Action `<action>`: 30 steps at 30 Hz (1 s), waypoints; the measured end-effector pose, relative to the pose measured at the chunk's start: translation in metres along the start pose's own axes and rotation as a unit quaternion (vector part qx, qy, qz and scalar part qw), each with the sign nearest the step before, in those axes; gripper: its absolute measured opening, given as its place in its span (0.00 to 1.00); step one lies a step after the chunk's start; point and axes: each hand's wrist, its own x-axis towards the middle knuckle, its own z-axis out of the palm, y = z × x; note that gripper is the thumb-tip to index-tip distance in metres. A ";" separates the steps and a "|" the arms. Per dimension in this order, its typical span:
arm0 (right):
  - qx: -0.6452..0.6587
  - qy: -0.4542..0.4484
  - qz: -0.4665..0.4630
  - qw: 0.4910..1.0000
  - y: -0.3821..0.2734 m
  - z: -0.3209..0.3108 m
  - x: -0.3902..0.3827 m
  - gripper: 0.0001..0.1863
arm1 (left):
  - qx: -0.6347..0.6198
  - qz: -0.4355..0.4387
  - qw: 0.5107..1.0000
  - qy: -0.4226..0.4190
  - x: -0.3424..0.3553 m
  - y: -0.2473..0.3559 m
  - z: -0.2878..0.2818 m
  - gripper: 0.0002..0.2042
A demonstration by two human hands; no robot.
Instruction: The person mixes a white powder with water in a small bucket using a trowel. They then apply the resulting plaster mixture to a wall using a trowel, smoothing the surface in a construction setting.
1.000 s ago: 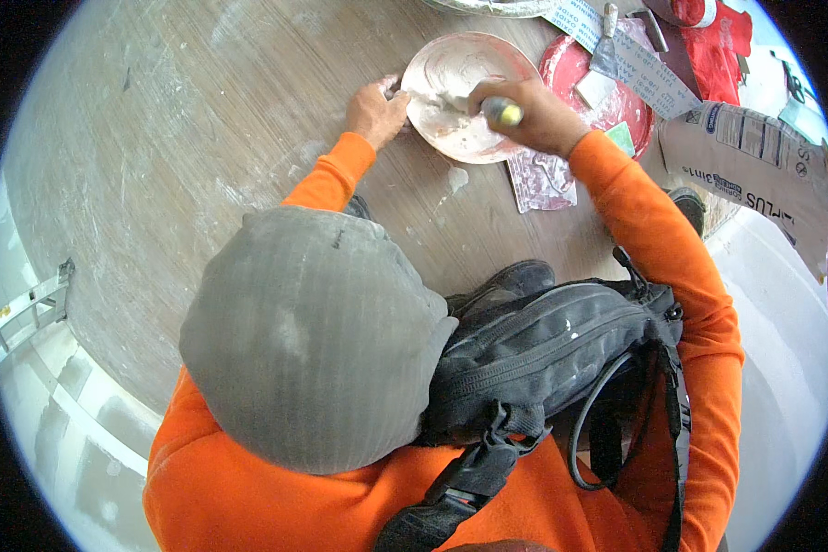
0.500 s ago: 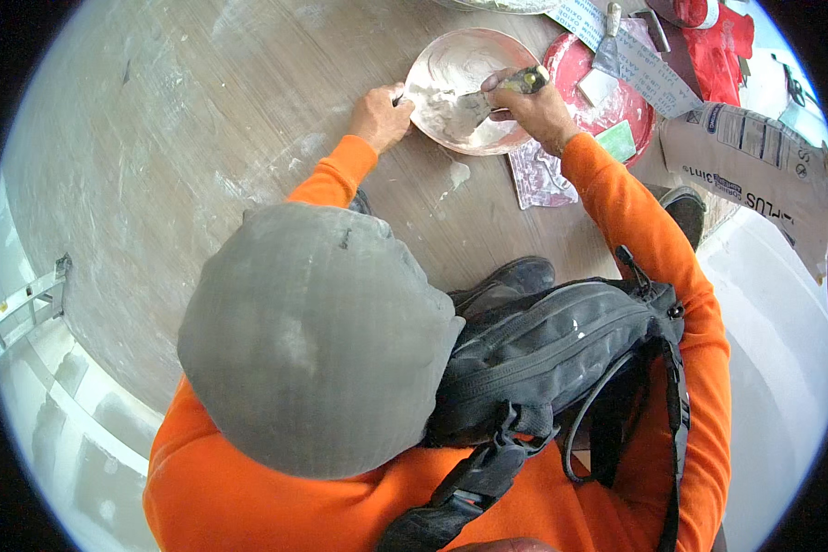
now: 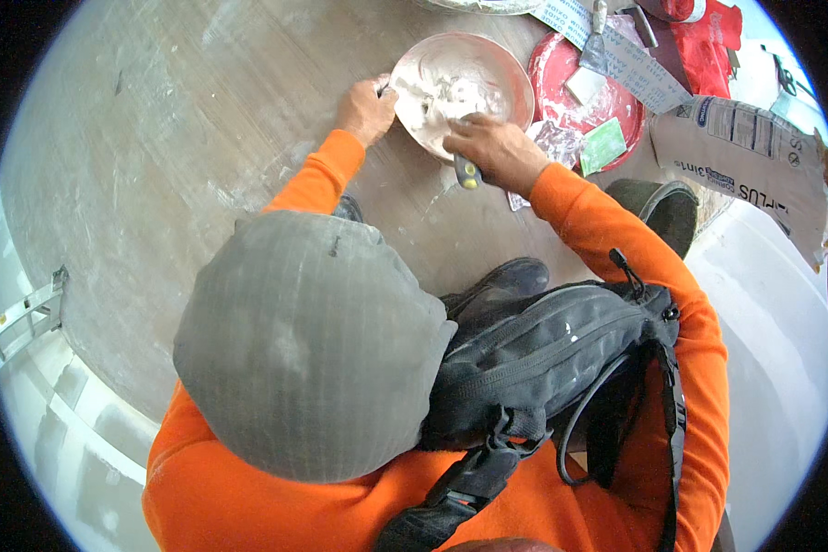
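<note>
A pale pink bowl point(image 3: 495, 53) with off-white paste point(image 3: 469, 92) in it rests on the dusty floor. My left hand point(image 3: 366, 112) is closed on its left rim, steadying it. In my right hand point(image 3: 501, 152), over the bowl's near right edge, is a putty knife point(image 3: 468, 173). Its dark, yellow-marked handle end points back toward me. The blade is hidden behind my hand and in the bowl.
Right of the bowl lies a red lid point(image 3: 543, 78) smeared with paste, holding a white block point(image 3: 584, 86). Nearby are a green pad point(image 3: 603, 144), another putty knife point(image 3: 598, 41), a printed strip point(image 3: 649, 78), a paper sack point(image 3: 736, 152) and a dark bucket point(image 3: 672, 216).
My right hand has moved toward me and left, to the bowl's near edge, and turned the putty knife so its handle points toward me. The left hand keeps the rim.
</note>
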 end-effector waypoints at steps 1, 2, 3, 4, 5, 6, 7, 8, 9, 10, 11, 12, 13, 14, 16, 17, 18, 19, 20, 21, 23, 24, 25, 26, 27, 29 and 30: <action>0.010 0.029 -0.017 0.999 0.005 -0.001 -0.004 0.18 | 0.016 0.001 1.000 -0.025 0.008 0.004 -0.005 0.20; 0.068 0.013 0.040 0.997 0.008 -0.009 -0.005 0.16 | 0.012 0.004 1.000 -0.013 0.005 0.005 -0.006 0.22; 0.124 -0.001 0.092 0.988 0.013 -0.030 0.000 0.15 | 0.010 0.008 1.000 0.003 0.002 0.007 -0.010 0.23; 0.181 -0.015 0.142 0.973 0.018 -0.047 0.009 0.14 | 0.010 0.010 1.000 0.021 -0.002 0.007 -0.013 0.25; 0.242 0.023 0.186 0.952 0.021 -0.058 0.016 0.11 | 0.036 0.004 0.999 0.035 -0.012 0.008 -0.012 0.25; 0.223 0.057 0.176 0.957 0.029 -0.059 0.017 0.10 | 0.058 0.005 0.997 0.046 -0.027 0.010 -0.004 0.25; 0.203 0.080 0.157 0.963 0.034 -0.057 0.021 0.12 | 0.081 0.005 0.995 0.057 -0.040 0.011 0.003 0.25; 0.184 0.105 0.136 0.968 0.037 -0.053 0.024 0.13 | -0.024 -0.041 0.999 -0.004 -0.047 0.013 0.007 0.23; 0.160 0.093 0.112 0.976 0.038 -0.047 0.027 0.14 | -0.129 -0.085 0.986 -0.066 -0.052 0.015 0.012 0.20; 0.136 0.080 0.087 0.984 0.038 -0.039 0.030 0.16 | -0.231 -0.128 0.956 -0.128 -0.054 0.018 0.016 0.18; 0.115 0.068 0.057 0.989 0.037 -0.027 0.035 0.17 | -0.260 -0.149 0.948 -0.110 -0.053 0.028 0.014 0.12; 0.090 -0.006 0.067 0.994 0.024 -0.018 0.038 0.19 | -0.272 -0.146 0.946 -0.102 -0.055 0.025 0.014 0.12; 0.066 -0.018 0.044 0.997 0.013 -0.014 0.033 0.18 | -0.283 -0.142 0.944 -0.095 -0.054 0.019 0.014 0.12; 0.042 -0.030 0.016 0.999 0.005 -0.012 0.031 0.17 | -0.296 -0.139 0.941 -0.085 -0.053 0.014 0.013 0.12; 0.012 0.014 -0.046 0.999 0.012 -0.001 0.009 0.14 | -0.309 -0.152 0.935 -0.085 -0.045 0.013 0.015 0.14; 0.023 0.019 -0.059 0.998 0.009 -0.004 0.001 0.14 | -0.313 -0.166 0.932 -0.081 -0.046 0.010 0.015 0.16; 0.032 0.022 -0.072 0.997 0.005 -0.012 0.000 0.14 | -0.270 -0.149 0.948 -0.083 -0.043 0.007 0.014 0.17; 0.069 -0.064 -0.051 0.994 0.009 -0.023 0.002 0.14 | -0.227 -0.132 0.961 -0.085 -0.040 0.004 0.011 0.19; 0.140 -0.067 0.032 0.987 0.010 -0.038 0.003 0.14 | -0.181 -0.114 0.973 -0.086 -0.037 0.004 0.005 0.21; 0.212 -0.036 0.103 0.971 0.016 -0.049 0.002 0.13 | -0.131 -0.097 0.983 -0.085 -0.031 0.010 -0.002 0.22; 0.321 0.055 0.199 0.924 0.039 -0.050 0.004 0.11 | -0.028 -0.065 0.995 -0.077 -0.021 0.024 -0.019 0.23; 0.357 0.114 0.226 0.899 0.048 -0.051 0.010 0.11 | -0.074 -0.067 0.994 -0.053 -0.021 0.024 -0.018 0.23; 0.297 0.077 0.282 0.909 0.060 -0.056 0.015 0.12 | -0.119 -0.070 0.990 -0.028 -0.022 0.022 -0.016 0.22; 0.287 0.094 0.286 0.909 0.063 -0.054 0.019 0.12 | -0.165 -0.068 0.984 -0.005 -0.021 0.021 -0.013 0.21; 0.275 0.113 0.292 0.909 0.064 -0.050 0.026 0.12 | -0.175 -0.088 0.980 -0.040 -0.022 0.021 -0.008 0.21; 0.220 0.160 0.269 0.924 0.054 -0.045 0.042 0.13 | -0.191 -0.133 0.967 -0.105 -0.030 0.020 -0.003 0.21; 0.189 0.137 0.229 0.945 0.045 -0.041 0.049 0.13 | -0.206 -0.116 0.967 -0.098 -0.032 0.020 -0.004 0.21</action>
